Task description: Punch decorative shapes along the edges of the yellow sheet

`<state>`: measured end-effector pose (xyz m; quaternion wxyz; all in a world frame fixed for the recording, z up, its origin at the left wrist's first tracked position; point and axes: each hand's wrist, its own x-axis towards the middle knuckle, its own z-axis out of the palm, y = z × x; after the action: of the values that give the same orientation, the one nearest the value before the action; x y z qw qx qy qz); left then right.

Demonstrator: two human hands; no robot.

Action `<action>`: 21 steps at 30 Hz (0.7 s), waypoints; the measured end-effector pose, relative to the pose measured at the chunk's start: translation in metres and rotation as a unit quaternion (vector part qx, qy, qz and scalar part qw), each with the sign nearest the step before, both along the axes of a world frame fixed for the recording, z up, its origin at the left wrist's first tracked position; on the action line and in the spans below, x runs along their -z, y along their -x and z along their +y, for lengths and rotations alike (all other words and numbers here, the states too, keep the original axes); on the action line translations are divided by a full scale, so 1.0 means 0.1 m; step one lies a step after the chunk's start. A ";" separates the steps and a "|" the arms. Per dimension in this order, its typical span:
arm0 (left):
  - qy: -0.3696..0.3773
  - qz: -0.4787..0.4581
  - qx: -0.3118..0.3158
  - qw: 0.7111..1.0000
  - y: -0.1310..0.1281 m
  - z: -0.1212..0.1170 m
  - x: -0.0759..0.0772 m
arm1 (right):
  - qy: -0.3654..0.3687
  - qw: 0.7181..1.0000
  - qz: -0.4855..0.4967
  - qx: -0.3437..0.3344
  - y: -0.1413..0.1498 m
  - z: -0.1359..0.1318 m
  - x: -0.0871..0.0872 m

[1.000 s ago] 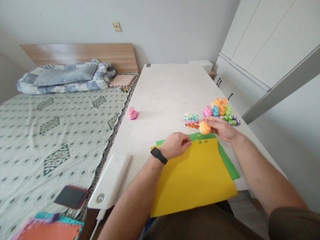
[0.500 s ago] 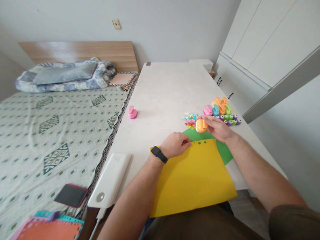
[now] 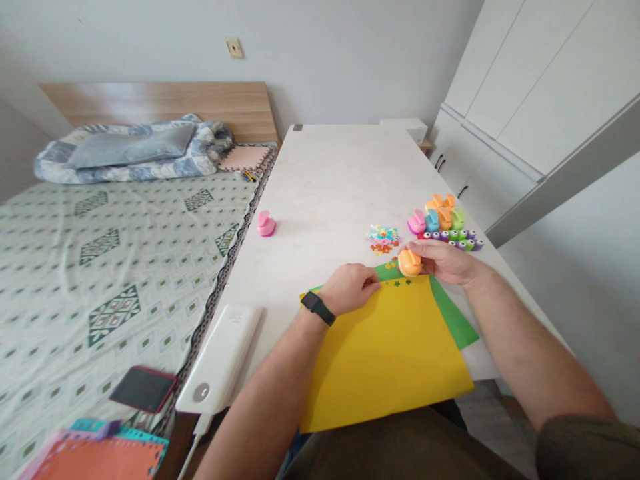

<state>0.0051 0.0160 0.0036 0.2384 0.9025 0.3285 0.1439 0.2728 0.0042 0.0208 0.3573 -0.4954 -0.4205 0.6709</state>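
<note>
An orange craft punch (image 3: 410,264) is gripped in my right hand (image 3: 449,261), just past the far edge of the yellow paper (image 3: 385,360). Flower-shaped holes run along that edge. My left hand (image 3: 351,289), wearing a black watch, pinches the same edge left of the holes. Beneath the yellow sheet lies green paper (image 3: 455,313), partly covered. A few small yellow cutouts (image 3: 390,265) rest on the green paper beside the punch. Beyond it sits a pile of colourful paper cutouts (image 3: 383,238).
More craft punches (image 3: 443,213) in several colours and rows of small punches (image 3: 457,237) stand at the table's right. A pink punch (image 3: 267,224) stands alone at left. A white power bank (image 3: 220,360) with a cable lies at the table's left edge, beside the bed (image 3: 60,267).
The punch in my right hand moved left and away from me, then back right and nearer to the paper's edge. My left hand has stayed nearly still on the sheet.
</note>
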 end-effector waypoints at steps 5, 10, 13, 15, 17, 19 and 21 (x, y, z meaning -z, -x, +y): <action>0.001 0.017 -0.001 1.000 -0.02 -0.01 -0.01 | -0.010 1.000 0.007 -0.019 0.05 0.01 0.01; -0.004 0.020 0.002 1.000 -0.02 -0.01 -0.01 | -0.047 0.998 0.029 0.007 0.19 0.09 0.10; -0.005 0.017 -0.001 1.000 -0.01 0.00 0.01 | -0.105 0.992 0.045 0.052 0.22 0.11 0.09; -0.007 0.017 -0.001 1.000 -0.01 0.00 0.01 | -0.112 0.991 0.059 0.051 0.23 0.10 0.05; -0.008 0.019 0.000 1.000 -0.01 0.00 0.01 | -0.088 0.994 0.061 0.012 0.24 0.07 0.03; -0.008 0.022 0.002 1.000 -0.01 0.00 0.01 | -0.072 0.996 0.052 -0.019 0.26 0.06 0.03; -0.009 0.024 0.003 1.000 -0.02 0.00 0.01 | -0.091 0.995 0.046 -0.004 0.28 0.07 0.06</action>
<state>0.0067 0.0157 0.0029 0.2226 0.9089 0.3299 0.1245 0.2444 0.0113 0.0151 0.4173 -0.4278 -0.4653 0.6530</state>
